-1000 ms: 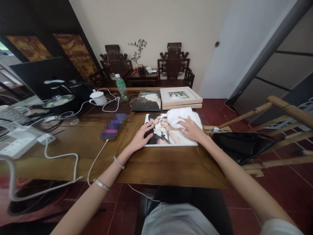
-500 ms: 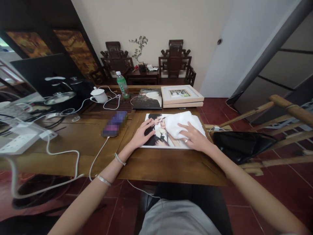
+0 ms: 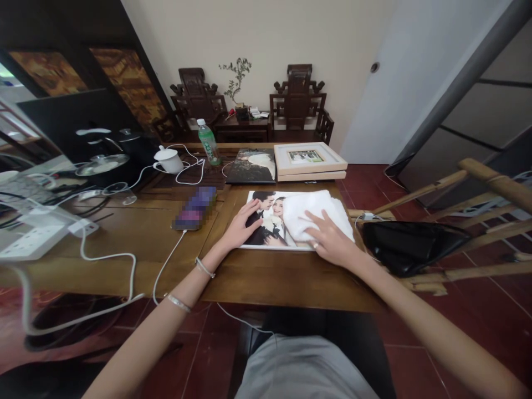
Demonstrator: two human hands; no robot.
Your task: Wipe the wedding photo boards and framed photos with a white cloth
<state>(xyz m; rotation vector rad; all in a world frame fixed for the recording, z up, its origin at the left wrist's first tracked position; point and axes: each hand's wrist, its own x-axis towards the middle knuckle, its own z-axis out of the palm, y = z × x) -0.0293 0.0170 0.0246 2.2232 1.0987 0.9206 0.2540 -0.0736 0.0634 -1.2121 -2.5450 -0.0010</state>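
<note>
A large photo print (image 3: 270, 224) of a couple lies flat on the wooden table (image 3: 266, 277). My left hand (image 3: 241, 228) rests flat on its left part, fingers spread. My right hand (image 3: 330, 244) presses a white cloth (image 3: 316, 213) onto the right half of the print, fingers stretched over the cloth's near edge. The cloth covers the print's right side.
Behind the print lie a dark photo album (image 3: 252, 166) and stacked light wooden frames (image 3: 308, 160). A phone (image 3: 195, 209) on a white cable, a green bottle (image 3: 208, 144), a white teapot (image 3: 168, 162) and a power strip (image 3: 31, 241) sit to the left. A black bag (image 3: 409, 244) lies on a chair at right.
My right hand has slid the white cloth down and toward me across the print. The left hand has stayed on the print's left part.
</note>
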